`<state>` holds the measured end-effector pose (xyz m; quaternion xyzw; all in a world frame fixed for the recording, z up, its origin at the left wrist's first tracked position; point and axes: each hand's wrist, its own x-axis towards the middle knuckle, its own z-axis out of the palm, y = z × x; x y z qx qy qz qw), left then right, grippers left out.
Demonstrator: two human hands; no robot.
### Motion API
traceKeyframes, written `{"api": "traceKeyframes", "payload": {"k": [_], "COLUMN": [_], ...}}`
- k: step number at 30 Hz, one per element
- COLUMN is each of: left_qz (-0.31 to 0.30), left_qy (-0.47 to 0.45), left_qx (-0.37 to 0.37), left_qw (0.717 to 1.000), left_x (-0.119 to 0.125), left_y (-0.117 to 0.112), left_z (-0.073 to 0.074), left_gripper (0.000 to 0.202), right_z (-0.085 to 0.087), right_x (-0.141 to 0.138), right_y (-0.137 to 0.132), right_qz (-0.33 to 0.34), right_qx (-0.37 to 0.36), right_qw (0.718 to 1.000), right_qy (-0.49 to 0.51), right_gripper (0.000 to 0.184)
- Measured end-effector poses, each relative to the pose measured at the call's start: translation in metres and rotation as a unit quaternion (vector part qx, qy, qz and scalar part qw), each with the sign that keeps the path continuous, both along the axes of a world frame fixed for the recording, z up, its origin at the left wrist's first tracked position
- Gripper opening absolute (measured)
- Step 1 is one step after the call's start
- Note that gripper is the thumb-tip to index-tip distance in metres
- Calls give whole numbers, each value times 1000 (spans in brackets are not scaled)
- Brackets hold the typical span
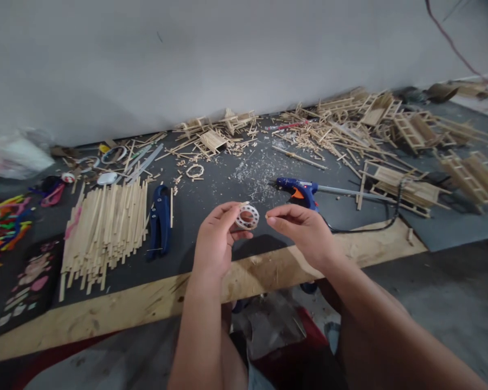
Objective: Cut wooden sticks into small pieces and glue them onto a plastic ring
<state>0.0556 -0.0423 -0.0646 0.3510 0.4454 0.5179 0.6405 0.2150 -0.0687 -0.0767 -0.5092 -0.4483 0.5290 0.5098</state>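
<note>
My left hand [217, 238] pinches a small round wooden ring [247, 216] made of little stick pieces, held upright above the table's front edge. My right hand [301, 227] hovers just right of the ring, fingers pressed together in a pinch, perhaps on a tiny piece I cannot make out. A blue and orange glue gun [299, 189] lies on the dark mat right behind my right hand, its black cord [374, 227] trailing right.
A pile of cut bamboo sticks [106, 227] lies at the left, blue cutters [160, 219] beside it. Another small ring [195, 171] sits further back. Stick ladders and frames [415, 130] crowd the right. Colourful pipe cleaners [2, 222] at far left. Wooden table edge [146, 303] runs along the front.
</note>
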Motion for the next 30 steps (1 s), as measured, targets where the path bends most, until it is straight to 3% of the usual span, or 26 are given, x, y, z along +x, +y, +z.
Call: {"api": "traceKeyframes", "payload": {"k": [7, 30], "left_qz": [-61, -121], "left_qy": [5, 41], "left_qx": [-14, -24], "left_qw": [998, 992], "left_x": [15, 17], "left_y": [-7, -10], "left_z": [-2, -3], "left_gripper": [13, 16], "right_z": [-2, 6], "right_x": [15, 23], "right_y": [4, 1], "right_qz": [-15, 23], "right_qx": [22, 25], "right_qw": [1000, 998], "right_qy": [9, -54], "right_gripper": [21, 24]}}
